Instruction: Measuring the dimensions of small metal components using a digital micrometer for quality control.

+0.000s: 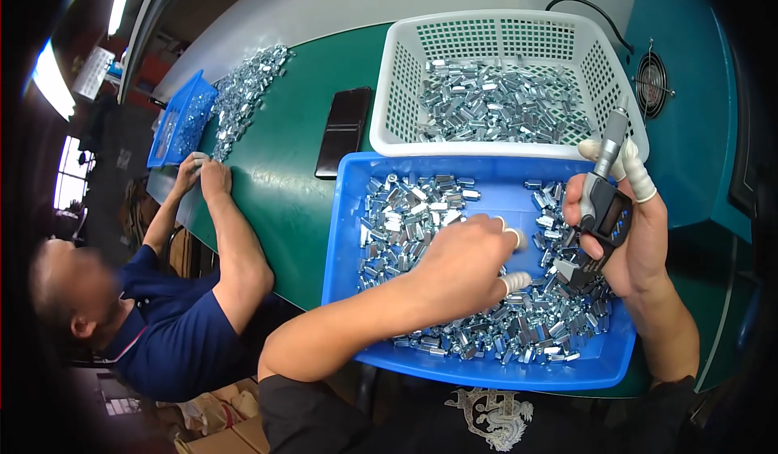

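Observation:
A digital micrometer with a silver thimble and dark body is gripped in my right hand, thimble end up. White finger cots cover some of that hand's fingertips. My left hand hovers over a blue tray, its cot-covered thumb and finger apart and nothing seen between them; the other fingers are curled. Below it lie many small silver metal parts, like hex standoffs. A bare patch of tray floor shows beyond my left hand.
Behind the blue tray stands a white perforated basket with more metal parts. A dark phone lies left of it. At the left, another person's hands work beside a small blue basket and a loose pile.

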Demonstrator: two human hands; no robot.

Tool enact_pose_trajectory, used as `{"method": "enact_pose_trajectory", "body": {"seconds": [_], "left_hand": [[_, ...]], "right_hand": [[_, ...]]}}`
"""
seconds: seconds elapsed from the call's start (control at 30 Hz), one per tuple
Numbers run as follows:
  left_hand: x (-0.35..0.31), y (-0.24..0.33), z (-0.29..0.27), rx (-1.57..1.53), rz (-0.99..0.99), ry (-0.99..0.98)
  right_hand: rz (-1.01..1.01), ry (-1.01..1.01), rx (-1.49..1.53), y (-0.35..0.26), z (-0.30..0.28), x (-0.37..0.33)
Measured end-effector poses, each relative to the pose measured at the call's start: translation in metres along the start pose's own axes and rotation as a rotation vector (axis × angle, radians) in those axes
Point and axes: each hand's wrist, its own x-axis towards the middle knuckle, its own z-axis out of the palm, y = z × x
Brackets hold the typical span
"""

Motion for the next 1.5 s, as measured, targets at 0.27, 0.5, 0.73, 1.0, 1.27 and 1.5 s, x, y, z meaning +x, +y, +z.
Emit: {"method": "enact_pose_trajectory", "body": {"seconds": [0.27, 0.5, 0.73, 1.0, 1.27, 1.5], "left_hand": [[0.003, -0.007, 0.006, -0.063, 0.126, -0.124], [0.007, -0.005, -0.005, -0.063, 0.109, -0.189], [0.007, 0.0, -0.011, 0.045, -0.014, -0.202], [0.001, 0.0, -0.012, 0.088, -0.012, -0.168], [0.007, 0.003, -0.011, -0.039, 0.105, -0.02], [0.007, 0.003, 0.001, -0.782, -0.115, 0.211]], "right_hand": [[0.027, -0.013, 0.005, 0.001, -0.003, -0.003], [0.057, 0.005, -0.075, -0.003, -0.005, 0.0], [0.063, -0.05, -0.173, -0.004, -0.011, 0.001], [0.128, -0.057, -0.206, -0.003, -0.009, 0.001], [0.124, -0.062, -0.169, -0.003, -0.009, 0.002], [0.036, -0.068, -0.07, -0.002, -0.009, 0.002]]}}
